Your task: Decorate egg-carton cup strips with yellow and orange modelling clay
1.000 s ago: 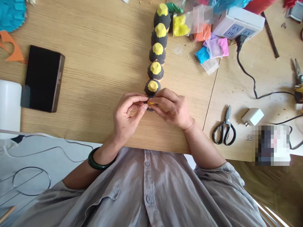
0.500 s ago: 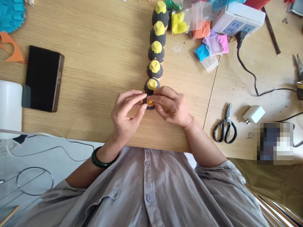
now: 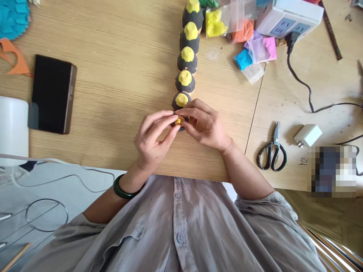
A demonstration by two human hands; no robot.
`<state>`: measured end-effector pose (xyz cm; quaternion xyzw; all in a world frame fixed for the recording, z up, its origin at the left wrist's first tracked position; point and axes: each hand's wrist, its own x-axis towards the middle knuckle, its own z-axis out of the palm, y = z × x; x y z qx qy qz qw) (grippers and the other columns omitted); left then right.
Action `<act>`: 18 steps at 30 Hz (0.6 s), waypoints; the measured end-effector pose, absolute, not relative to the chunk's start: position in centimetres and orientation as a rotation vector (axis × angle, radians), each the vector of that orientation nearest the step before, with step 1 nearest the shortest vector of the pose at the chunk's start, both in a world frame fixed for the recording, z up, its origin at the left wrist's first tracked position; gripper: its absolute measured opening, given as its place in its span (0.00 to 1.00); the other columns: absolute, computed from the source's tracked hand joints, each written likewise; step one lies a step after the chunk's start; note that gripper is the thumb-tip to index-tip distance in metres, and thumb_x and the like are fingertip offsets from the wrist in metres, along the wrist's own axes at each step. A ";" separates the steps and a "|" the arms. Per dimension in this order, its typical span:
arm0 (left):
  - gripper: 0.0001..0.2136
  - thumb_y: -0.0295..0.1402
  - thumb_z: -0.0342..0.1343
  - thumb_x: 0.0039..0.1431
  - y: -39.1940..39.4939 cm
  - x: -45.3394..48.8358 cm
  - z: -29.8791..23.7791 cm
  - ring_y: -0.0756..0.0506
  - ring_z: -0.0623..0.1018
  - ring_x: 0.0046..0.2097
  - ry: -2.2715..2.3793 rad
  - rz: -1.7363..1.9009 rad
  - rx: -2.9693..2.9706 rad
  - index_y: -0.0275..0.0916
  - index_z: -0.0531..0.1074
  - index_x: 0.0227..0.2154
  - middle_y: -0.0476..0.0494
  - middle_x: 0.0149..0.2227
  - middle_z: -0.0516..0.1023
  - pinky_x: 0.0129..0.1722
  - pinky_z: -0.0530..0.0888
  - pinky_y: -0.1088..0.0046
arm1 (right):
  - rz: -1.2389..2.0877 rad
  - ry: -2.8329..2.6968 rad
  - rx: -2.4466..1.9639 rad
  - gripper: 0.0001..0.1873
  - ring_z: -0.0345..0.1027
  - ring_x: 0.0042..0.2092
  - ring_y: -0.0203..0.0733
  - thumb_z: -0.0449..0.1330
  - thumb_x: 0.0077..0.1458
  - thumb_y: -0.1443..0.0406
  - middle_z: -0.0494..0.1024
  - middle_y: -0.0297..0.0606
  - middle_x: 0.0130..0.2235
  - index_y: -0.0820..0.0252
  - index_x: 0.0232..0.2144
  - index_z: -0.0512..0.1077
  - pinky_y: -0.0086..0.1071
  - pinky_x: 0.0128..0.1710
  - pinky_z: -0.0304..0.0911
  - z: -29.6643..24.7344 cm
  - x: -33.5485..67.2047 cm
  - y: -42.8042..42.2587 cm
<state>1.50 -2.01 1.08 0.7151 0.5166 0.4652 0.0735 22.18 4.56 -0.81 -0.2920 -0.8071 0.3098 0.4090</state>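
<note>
A row of black domes with yellow caps (image 3: 187, 54) runs from the table's far edge towards me on the wooden table (image 3: 113, 56). My left hand (image 3: 151, 139) and my right hand (image 3: 204, 124) meet at the nearest dome. Both pinch a small piece of yellow-orange clay (image 3: 178, 121) on top of that dome, which is mostly hidden under my fingers. A dark green bangle (image 3: 123, 190) circles my left wrist.
A dark phone (image 3: 52, 94) lies at the left, a white container (image 3: 13, 130) at the left edge. Bags of coloured clay (image 3: 244, 37), a white power strip (image 3: 289, 19) with a black cable, black scissors (image 3: 272, 151) and a white charger (image 3: 307, 135) lie at the right.
The view has shifted slightly, so the table's things sit a little higher. My fingers have kept working the yellow piece on the nearest dome, closing in more tightly around it.
</note>
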 end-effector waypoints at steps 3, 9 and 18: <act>0.06 0.33 0.68 0.77 -1.9 1.6 1.0 0.43 0.89 0.53 1.544 1.421 2.143 0.46 0.86 0.52 0.44 0.54 0.89 0.58 0.85 0.64 | 0.843 -2.045 -0.739 0.16 0.83 0.54 0.45 0.57 0.82 0.58 0.82 0.45 0.58 0.56 0.62 0.77 0.42 0.54 0.84 -0.5 22.5 4.6; 0.04 0.35 0.65 0.79 -2.0 1.8 0.7 0.42 0.87 0.55 1.573 1.352 2.050 0.47 0.85 0.47 0.44 0.52 0.87 0.62 0.83 0.61 | 0.906 -1.991 -0.727 0.18 0.80 0.50 0.40 0.50 0.82 0.64 0.82 0.44 0.56 0.58 0.63 0.76 0.36 0.48 0.84 -0.4 22.9 4.8; 0.16 0.43 0.65 0.79 -2.4 1.2 1.4 0.45 0.87 0.50 1.440 1.456 1.635 0.51 0.82 0.64 0.40 0.61 0.82 0.49 0.88 0.67 | 0.990 -1.754 -1.053 0.16 0.82 0.47 0.41 0.54 0.81 0.60 0.83 0.42 0.50 0.55 0.56 0.80 0.37 0.45 0.84 -0.2 22.8 4.9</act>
